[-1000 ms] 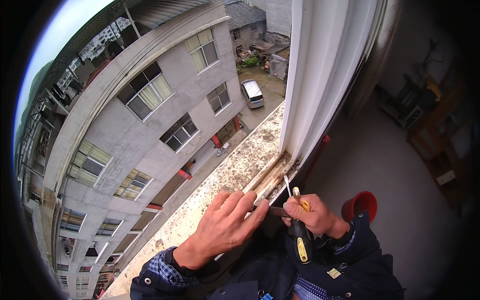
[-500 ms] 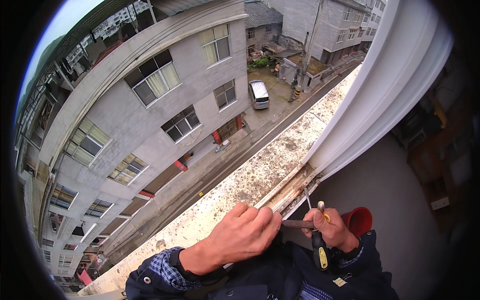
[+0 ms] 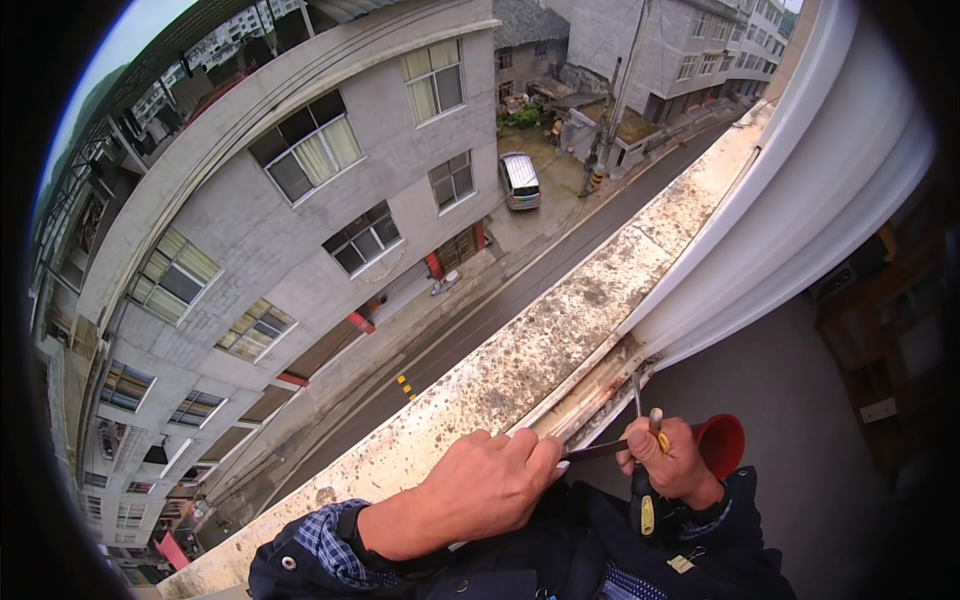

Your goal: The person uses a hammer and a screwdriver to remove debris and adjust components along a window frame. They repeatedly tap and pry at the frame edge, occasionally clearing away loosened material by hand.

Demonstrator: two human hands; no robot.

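My right hand (image 3: 678,460) is closed round a screwdriver (image 3: 641,497) with a black and yellow handle. The metal shaft points up and away to the corner of the window track (image 3: 600,385), where the tip meets dirt and rust-brown debris. The same hand holds a dark, narrow, flat bar-like tool (image 3: 597,451) crosswise, reaching toward my left hand; its exact kind is unclear. My left hand (image 3: 470,487) rests with curled fingers over the inner edge of the track, beside that bar's end. Whatever lies under its fingers is hidden.
A white window frame (image 3: 760,230) rises at the right. Beyond the track runs a stained outer ledge (image 3: 530,365), with a steep drop to the street (image 3: 470,335), a parked car (image 3: 519,181) and a grey building (image 3: 300,220). A red bucket (image 3: 722,443) stands beyond my right hand.
The view has shifted slightly, so the frame and track sit farther right. The dark bar in my right hand has turned, showing a narrower side and a slight tilt. My left hand has barely moved.
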